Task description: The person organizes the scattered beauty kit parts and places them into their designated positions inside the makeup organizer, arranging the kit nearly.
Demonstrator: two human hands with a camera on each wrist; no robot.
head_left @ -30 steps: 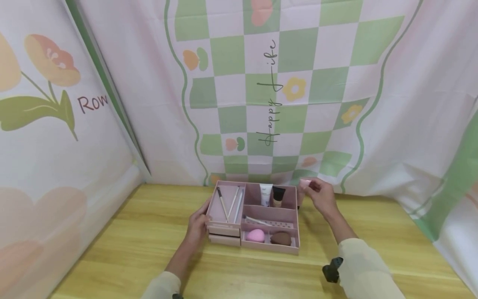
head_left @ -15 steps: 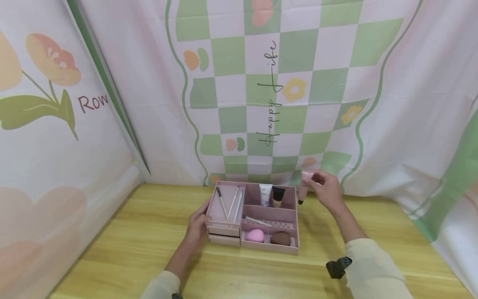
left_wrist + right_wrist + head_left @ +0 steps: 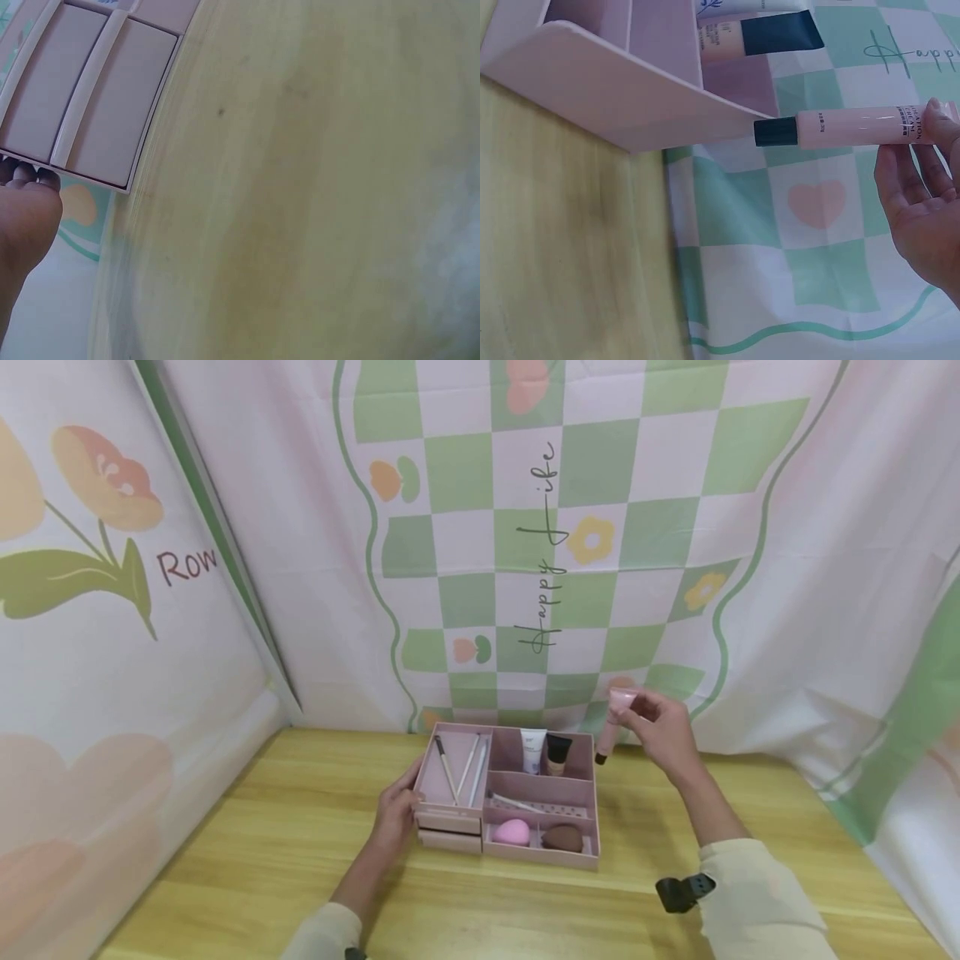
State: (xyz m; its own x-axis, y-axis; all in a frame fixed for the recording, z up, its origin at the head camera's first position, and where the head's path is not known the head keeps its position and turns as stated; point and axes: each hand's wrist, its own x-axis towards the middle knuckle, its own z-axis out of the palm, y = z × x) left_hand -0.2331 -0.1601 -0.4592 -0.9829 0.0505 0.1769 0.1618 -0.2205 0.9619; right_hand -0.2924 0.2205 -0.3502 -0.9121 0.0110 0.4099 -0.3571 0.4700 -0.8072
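My right hand (image 3: 663,735) pinches a pink cream tube (image 3: 855,126) by its flat end between thumb and fingers. The tube's black cap (image 3: 601,758) points down, beside the back right corner of a pink makeup organizer (image 3: 543,860). On the organizer's left side, my left hand (image 3: 395,818) grips the wall near the front corner, some fingers hidden; in the left wrist view its fingers (image 3: 46,178) lie against the side by the drawers (image 3: 112,97). A white tube (image 3: 533,750) and a black-capped beige tube (image 3: 558,755) stand in the back compartment.
Slim makeup brushes (image 3: 446,768) lie on the organizer's left top, and one more brush (image 3: 517,803) in the middle compartment. A pink sponge (image 3: 513,832) and a brown sponge (image 3: 562,837) sit in front. Behind the wooden table (image 3: 300,827) hangs a checkered curtain (image 3: 525,543).
The right hand has lifted the pink cream tube from behind the organizer's right side, moving up and slightly right, so the whole tube shows. The left hand has stayed in place.
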